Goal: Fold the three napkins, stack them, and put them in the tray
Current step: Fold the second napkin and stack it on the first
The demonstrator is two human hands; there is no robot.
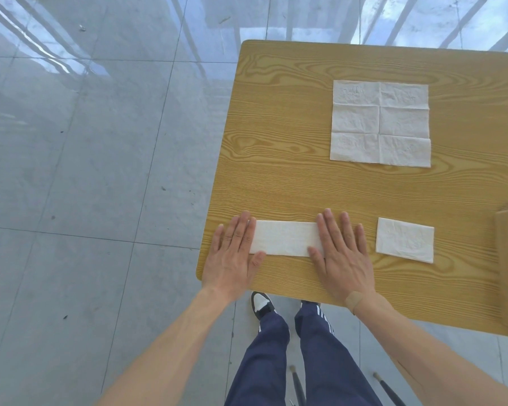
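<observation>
Left hand (232,253) and right hand (339,253), fingers spread flat, press the ends of a long folded napkin (285,238) near the table (291,112) corner.

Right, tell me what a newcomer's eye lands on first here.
Two flat hands, left hand and right hand, press the ends of a long folded napkin at the wooden table's near-left corner. Beyond lies a big unfolded napkin; a small folded one sits right.
</observation>
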